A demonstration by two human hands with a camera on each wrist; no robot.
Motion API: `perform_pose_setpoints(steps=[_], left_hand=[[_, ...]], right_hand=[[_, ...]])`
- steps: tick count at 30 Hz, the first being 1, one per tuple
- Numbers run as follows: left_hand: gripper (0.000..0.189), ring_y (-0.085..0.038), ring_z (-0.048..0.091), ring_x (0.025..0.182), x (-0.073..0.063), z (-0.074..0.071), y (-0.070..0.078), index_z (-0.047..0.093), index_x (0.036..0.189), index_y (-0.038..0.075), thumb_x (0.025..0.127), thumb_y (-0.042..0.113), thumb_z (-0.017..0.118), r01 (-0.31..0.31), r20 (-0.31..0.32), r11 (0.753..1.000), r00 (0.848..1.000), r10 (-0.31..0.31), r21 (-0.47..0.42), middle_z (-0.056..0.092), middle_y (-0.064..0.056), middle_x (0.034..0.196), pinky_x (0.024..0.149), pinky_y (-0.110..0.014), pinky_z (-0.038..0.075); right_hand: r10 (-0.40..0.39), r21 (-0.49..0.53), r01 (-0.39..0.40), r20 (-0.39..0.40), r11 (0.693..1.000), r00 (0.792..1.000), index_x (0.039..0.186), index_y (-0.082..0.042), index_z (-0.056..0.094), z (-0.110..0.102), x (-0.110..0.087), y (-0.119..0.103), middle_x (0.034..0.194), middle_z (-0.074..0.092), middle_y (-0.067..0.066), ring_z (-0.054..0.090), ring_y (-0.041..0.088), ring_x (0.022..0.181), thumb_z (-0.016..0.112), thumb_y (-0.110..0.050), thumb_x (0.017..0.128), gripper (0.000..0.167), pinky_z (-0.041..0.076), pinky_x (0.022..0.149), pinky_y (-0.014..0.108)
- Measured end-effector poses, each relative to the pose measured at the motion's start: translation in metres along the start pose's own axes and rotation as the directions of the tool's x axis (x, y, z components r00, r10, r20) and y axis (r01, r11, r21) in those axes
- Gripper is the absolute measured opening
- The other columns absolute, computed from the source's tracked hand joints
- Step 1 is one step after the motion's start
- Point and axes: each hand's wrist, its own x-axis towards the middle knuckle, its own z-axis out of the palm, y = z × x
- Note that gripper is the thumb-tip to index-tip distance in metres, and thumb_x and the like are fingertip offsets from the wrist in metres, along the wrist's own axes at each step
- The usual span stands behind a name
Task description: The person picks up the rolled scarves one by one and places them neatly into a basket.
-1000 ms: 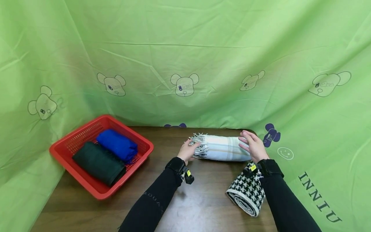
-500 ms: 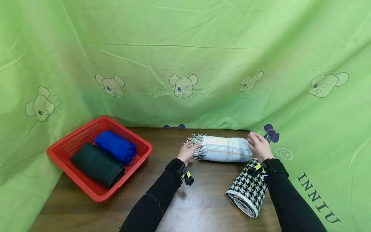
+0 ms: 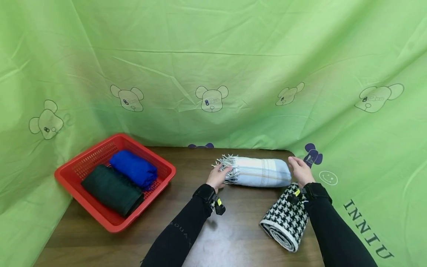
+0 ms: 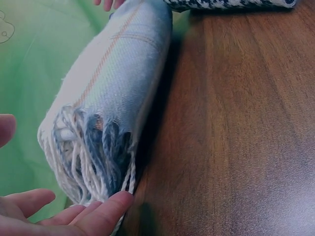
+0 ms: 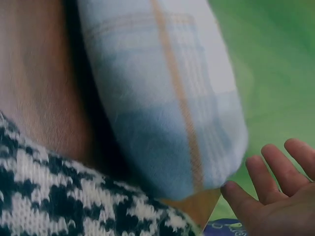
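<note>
A rolled, fringed scarf (image 3: 261,172) in pale blue and white plaid lies across the back of the table. At its fringed left end is my left hand (image 3: 217,177); in the left wrist view the fingers (image 4: 106,211) lie straight against the tassels. My right hand (image 3: 300,171) is at the scarf's rounded right end. The right wrist view shows its fingers spread and straight, one fingertip (image 5: 231,189) right at the scarf's edge. Just in front of that end lies a rolled black-and-white houndstooth scarf (image 3: 285,218), under my right wrist in the head view.
On the left stands a red plastic basket (image 3: 90,207) holding a dark green cloth roll (image 3: 113,191) and a blue cloth roll (image 3: 133,168). The wooden table (image 3: 230,230) meets a green curtain (image 3: 213,55) at the back and sides.
My right hand has moved right, from over the plaid scarf's right part to its right end. My left hand stays at the fringe, and the scarves keep their places.
</note>
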Motion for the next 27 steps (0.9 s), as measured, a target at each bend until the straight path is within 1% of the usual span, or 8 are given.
perform_pose_setpoints(steps=[3, 6, 10, 14, 19, 22, 24, 27], left_hand=[[0.076, -0.046, 0.043, 0.149, -0.002, 0.001, 0.002, 0.032, 0.168, 0.008, 0.107, 0.038, 0.065, -0.001, 0.004, 1.000, 1.000, 0.001, 0.001, 0.034, -0.029, 0.167, 0.111, -0.062, 0.049], [0.076, -0.046, 0.042, 0.149, -0.006, 0.003, 0.004, 0.031, 0.168, 0.008, 0.107, 0.037, 0.064, -0.007, -0.002, 1.000, 1.000, 0.007, -0.003, 0.033, -0.029, 0.167, 0.112, -0.062, 0.049], [0.075, -0.046, 0.044, 0.148, -0.003, 0.005, 0.001, 0.034, 0.168, 0.008, 0.106, 0.038, 0.064, 0.001, -0.015, 1.000, 1.000, -0.001, -0.020, 0.032, -0.027, 0.169, 0.109, -0.062, 0.051], [0.075, -0.047, 0.044, 0.148, -0.003, 0.007, -0.001, 0.034, 0.167, 0.008, 0.106, 0.040, 0.064, 0.015, -0.015, 0.999, 1.000, -0.016, -0.046, 0.026, -0.025, 0.171, 0.106, -0.062, 0.053], [0.076, -0.048, 0.042, 0.149, -0.009, 0.009, 0.002, 0.033, 0.168, 0.008, 0.107, 0.040, 0.064, 0.016, -0.016, 0.998, 1.000, -0.017, -0.066, 0.021, -0.025, 0.173, 0.108, -0.063, 0.052], [0.075, -0.048, 0.041, 0.149, -0.013, 0.010, 0.004, 0.033, 0.168, 0.007, 0.107, 0.039, 0.062, 0.010, -0.013, 0.997, 1.000, -0.011, -0.071, 0.019, -0.025, 0.173, 0.108, -0.063, 0.051], [0.074, -0.048, 0.040, 0.150, -0.014, 0.011, 0.005, 0.033, 0.167, 0.006, 0.108, 0.039, 0.062, 0.007, -0.012, 0.997, 1.000, -0.008, -0.075, 0.020, -0.025, 0.173, 0.109, -0.064, 0.050], [0.074, -0.048, 0.039, 0.150, -0.013, 0.012, 0.005, 0.033, 0.167, 0.005, 0.108, 0.039, 0.061, 0.004, -0.013, 0.997, 1.000, -0.005, -0.082, 0.023, -0.026, 0.172, 0.109, -0.064, 0.050]], right_hand=[[0.011, -0.056, -0.010, 0.014, 0.998, 1.000, 0.169, 0.002, 0.006, -0.002, 0.002, 0.003, 0.173, 0.013, 0.032, 0.019, 0.048, 0.160, 0.031, -0.050, 0.115, 0.079, 0.021, 0.130, 0.058], [0.028, -0.069, -0.027, 0.025, 0.997, 0.999, 0.169, 0.003, 0.003, -0.004, 0.006, 0.006, 0.172, 0.013, 0.034, 0.017, 0.049, 0.160, 0.030, -0.053, 0.115, 0.083, 0.021, 0.130, 0.058], [0.074, -0.063, -0.072, 0.031, 0.995, 0.997, 0.167, 0.006, -0.003, -0.002, 0.011, 0.008, 0.171, 0.011, 0.038, 0.016, 0.051, 0.159, 0.027, -0.055, 0.114, 0.086, 0.022, 0.129, 0.059], [0.114, -0.067, -0.111, 0.042, 0.992, 0.993, 0.166, 0.007, -0.007, 0.000, 0.015, 0.009, 0.171, 0.004, 0.039, 0.014, 0.053, 0.158, 0.025, -0.057, 0.113, 0.090, 0.023, 0.128, 0.062], [0.108, -0.132, -0.095, 0.090, 0.987, 0.990, 0.164, 0.012, -0.006, 0.003, 0.020, 0.011, 0.168, 0.000, 0.042, 0.010, 0.058, 0.156, 0.020, -0.057, 0.113, 0.090, 0.018, 0.127, 0.067], [0.114, -0.145, -0.097, 0.119, 0.985, 0.986, 0.163, 0.013, -0.007, 0.005, 0.022, 0.013, 0.168, -0.003, 0.042, 0.006, 0.059, 0.156, 0.017, -0.056, 0.113, 0.089, 0.015, 0.127, 0.069], [0.126, -0.149, -0.106, 0.127, 0.983, 0.984, 0.163, 0.013, -0.007, 0.007, 0.024, 0.014, 0.168, -0.003, 0.041, 0.006, 0.059, 0.156, 0.016, -0.057, 0.113, 0.089, 0.015, 0.127, 0.070], [0.141, -0.160, -0.120, 0.129, 0.980, 0.981, 0.164, 0.012, -0.006, 0.009, 0.026, 0.016, 0.168, -0.001, 0.041, 0.010, 0.059, 0.155, 0.015, -0.058, 0.112, 0.089, 0.017, 0.126, 0.071]])
